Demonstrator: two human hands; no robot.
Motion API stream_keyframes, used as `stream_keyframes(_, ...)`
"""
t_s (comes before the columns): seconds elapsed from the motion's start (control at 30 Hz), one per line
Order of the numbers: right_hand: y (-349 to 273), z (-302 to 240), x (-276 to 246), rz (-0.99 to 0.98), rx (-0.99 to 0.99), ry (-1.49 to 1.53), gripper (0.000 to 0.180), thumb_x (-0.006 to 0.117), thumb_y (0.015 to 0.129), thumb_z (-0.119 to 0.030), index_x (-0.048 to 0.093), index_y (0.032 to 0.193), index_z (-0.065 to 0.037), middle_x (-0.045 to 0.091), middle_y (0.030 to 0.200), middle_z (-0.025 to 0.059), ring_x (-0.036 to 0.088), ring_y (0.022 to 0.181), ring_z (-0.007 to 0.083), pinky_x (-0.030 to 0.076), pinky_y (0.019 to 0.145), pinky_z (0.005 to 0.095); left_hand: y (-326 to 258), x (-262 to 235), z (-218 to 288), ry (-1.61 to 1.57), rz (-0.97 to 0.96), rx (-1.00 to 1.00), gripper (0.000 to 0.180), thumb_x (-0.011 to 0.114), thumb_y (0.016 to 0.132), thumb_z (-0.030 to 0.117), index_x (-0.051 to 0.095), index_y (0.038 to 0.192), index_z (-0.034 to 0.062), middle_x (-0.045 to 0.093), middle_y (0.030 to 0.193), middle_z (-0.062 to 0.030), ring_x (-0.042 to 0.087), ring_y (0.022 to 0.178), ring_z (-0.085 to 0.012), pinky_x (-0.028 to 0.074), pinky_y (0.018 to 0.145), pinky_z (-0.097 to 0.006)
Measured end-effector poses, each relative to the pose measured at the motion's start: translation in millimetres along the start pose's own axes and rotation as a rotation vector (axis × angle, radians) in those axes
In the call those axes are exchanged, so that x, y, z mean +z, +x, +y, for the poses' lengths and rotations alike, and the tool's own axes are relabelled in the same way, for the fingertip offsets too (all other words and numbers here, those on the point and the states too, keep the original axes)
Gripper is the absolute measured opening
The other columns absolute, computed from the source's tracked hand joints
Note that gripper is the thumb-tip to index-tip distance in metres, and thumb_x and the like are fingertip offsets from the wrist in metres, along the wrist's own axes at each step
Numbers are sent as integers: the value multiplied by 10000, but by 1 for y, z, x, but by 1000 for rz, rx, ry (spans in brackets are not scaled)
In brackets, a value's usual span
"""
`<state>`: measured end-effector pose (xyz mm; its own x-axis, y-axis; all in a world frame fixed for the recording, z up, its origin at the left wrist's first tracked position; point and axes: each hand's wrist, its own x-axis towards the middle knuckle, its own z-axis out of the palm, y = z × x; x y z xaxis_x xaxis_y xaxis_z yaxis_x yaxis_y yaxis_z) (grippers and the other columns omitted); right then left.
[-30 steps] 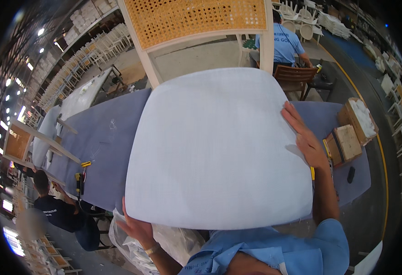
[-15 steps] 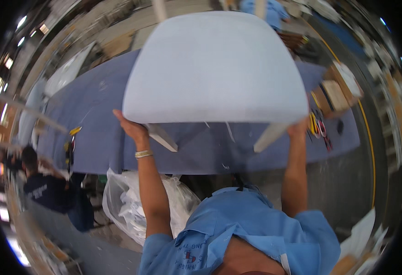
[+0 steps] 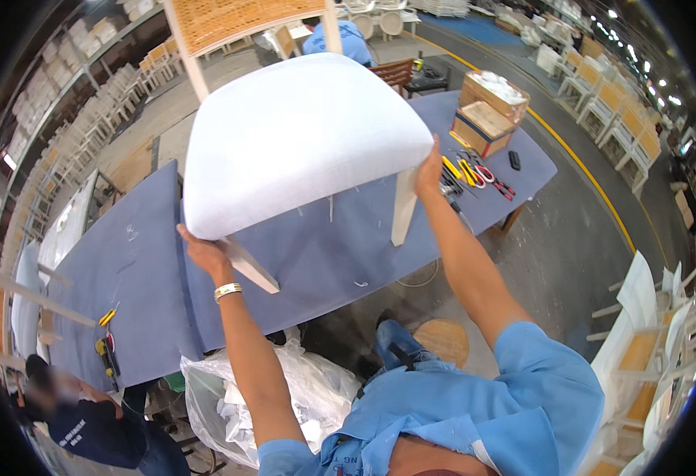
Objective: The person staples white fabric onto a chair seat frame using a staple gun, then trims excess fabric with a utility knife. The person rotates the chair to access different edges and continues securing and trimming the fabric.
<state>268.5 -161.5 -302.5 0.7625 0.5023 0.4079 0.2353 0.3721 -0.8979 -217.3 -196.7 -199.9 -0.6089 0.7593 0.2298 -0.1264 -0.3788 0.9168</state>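
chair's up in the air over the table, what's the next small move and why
Probably lower it straight down until the legs meet the table. The chair with its white padded seat hangs clear of the blue cloth, carried only by the left hand and right hand under the seat edges, with arms stretched out, and the cloth below it looks bare.

The chair [image 3: 300, 135] hides most of both palms: only the edge of the left hand [image 3: 199, 250] and of the right hand [image 3: 427, 170] shows beneath its white seat. Its woven back runs off the top edge. Behind the chair, small tools [image 3: 475, 170] are too small to identify.
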Motion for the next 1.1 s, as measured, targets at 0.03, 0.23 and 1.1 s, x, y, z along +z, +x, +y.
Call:
stream_keyframes(0.03,3,7,1,3,-21,-14,577,344,1083,-417,609,1279,55,710,1062,181,653,1007,266,467,942,383,4,-6,-5,35,-20,-2,694,345,1072,576,662,938,-27,610,802,-33,518,690,-115,414,612,-296)
stream_keyframes(0.23,-27,-44,4,-122,202,222,482,330,1088,-302,469,1464,-34,633,1299,171,626,1130,266,473,986,399,3,-24,-2,43,-45,-10,629,391,1072,546,628,885,-5,574,783,-21,508,683,-106,398,576,-293)
stream_keyframes(1.1,-65,10,-52,-217,43,209,552,376,1081,-457,465,1452,-58,554,1410,98,558,1250,202,449,1055,390,-24,-83,-56,-94,-150,97,525,439,1053,402,512,1353,-23,609,1292,-130,599,1164,-227,495,987,-379)
